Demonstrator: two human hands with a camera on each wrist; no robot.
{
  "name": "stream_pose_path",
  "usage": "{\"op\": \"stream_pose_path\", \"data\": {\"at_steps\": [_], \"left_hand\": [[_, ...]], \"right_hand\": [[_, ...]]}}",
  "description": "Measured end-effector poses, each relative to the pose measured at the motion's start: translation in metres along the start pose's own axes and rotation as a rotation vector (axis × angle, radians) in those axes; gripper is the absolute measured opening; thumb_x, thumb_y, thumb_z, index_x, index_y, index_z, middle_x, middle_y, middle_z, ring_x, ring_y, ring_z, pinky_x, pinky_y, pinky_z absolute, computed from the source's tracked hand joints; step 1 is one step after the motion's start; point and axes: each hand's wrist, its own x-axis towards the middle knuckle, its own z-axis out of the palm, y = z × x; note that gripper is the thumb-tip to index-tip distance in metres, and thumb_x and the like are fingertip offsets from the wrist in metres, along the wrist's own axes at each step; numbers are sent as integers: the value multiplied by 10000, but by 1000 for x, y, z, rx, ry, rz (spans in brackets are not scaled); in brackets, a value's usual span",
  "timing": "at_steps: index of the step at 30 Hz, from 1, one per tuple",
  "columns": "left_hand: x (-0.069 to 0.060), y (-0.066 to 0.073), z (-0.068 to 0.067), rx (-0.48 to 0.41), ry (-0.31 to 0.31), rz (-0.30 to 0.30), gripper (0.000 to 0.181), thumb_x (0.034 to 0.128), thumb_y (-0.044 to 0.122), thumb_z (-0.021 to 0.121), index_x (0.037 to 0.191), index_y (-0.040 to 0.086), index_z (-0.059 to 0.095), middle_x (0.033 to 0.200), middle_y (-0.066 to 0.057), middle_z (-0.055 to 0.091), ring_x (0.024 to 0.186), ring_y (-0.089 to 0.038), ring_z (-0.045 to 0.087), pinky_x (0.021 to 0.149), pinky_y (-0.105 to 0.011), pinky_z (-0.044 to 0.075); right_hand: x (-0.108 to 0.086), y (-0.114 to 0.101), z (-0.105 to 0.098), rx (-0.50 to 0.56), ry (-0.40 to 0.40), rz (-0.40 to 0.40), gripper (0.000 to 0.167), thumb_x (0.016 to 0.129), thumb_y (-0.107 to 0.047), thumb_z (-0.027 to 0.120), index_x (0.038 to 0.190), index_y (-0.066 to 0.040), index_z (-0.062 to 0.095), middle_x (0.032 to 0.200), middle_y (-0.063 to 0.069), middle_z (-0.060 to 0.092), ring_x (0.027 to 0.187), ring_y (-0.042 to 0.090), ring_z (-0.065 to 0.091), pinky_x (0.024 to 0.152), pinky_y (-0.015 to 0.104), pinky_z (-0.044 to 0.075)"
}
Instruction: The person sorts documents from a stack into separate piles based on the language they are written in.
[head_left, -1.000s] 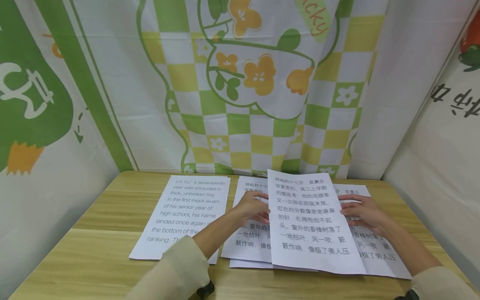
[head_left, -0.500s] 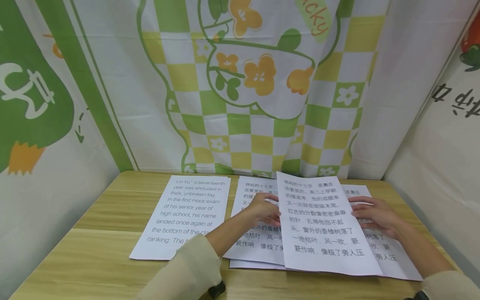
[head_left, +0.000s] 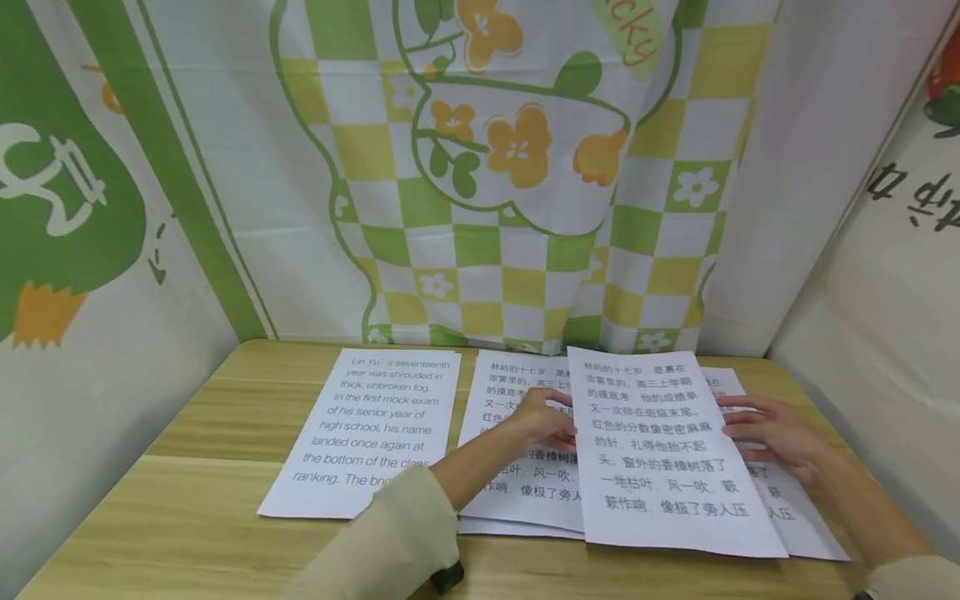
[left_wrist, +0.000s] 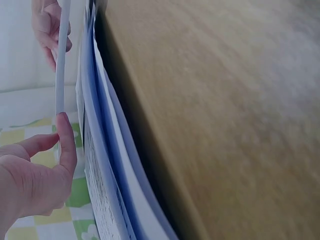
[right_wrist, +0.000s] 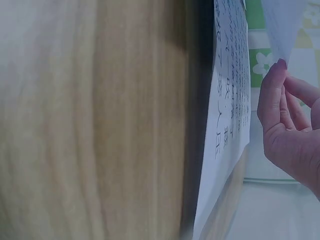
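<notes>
A white sheet of paper (head_left: 660, 450) printed with Chinese text is held up above other sheets, slightly tilted. My left hand (head_left: 543, 423) pinches its left edge between thumb and fingers. At the opposite edge, my right hand (head_left: 780, 437) pinches it too. The left wrist view shows the sheet edge-on between the two hands, apart from the papers below. Beneath it lie a left stack of Chinese-text sheets (head_left: 517, 498) and another Chinese-text sheet (head_left: 813, 540) on the right, both partly covered. The right wrist view catches the sheet's lower corner (right_wrist: 281, 35) at my right fingertips.
Sheets with English text (head_left: 360, 433) lie on the left of the wooden table (head_left: 172, 483). Behind the table hangs a green and yellow checked curtain (head_left: 480, 283). Printed fabric walls stand close on both sides.
Both hands have moved to the right, carrying the held sheet along. More of the left Chinese stack now shows, and less of the right sheet. The English sheets have stayed put.
</notes>
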Motion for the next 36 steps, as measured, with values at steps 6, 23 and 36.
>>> {"op": "stream_pose_path", "data": {"at_steps": [6, 23, 36], "left_hand": [[4, 0, 11, 15, 1, 5, 477, 817, -164, 659, 1261, 8, 631, 782, -208, 724, 613, -216, 714, 615, -335, 656], [12, 7, 41, 2, -2, -2, 435, 808, -185, 685, 1206, -14, 639, 770, -221, 719, 716, -343, 763, 638, -349, 661], [9, 8, 48, -14, -162, 5, 362, 887, -124, 694, 1241, -104, 621, 916, -221, 735, 942, -395, 756, 789, -371, 659]], "right_hand": [[-4, 5, -10, 6, 5, -12, 345, 1005, -84, 669, 1273, -301, 659, 1105, -22, 632, 954, 131, 699, 812, 359, 643], [-9, 15, -36, 58, 6, -39, 428, 1004, -5, 634, 1103, -413, 714, 1044, -98, 685, 916, 114, 713, 773, 308, 642], [-15, 15, -49, 86, 39, -31, 432, 980, 19, 657, 1071, -397, 733, 1021, -114, 750, 918, 132, 733, 778, 331, 648]]}}
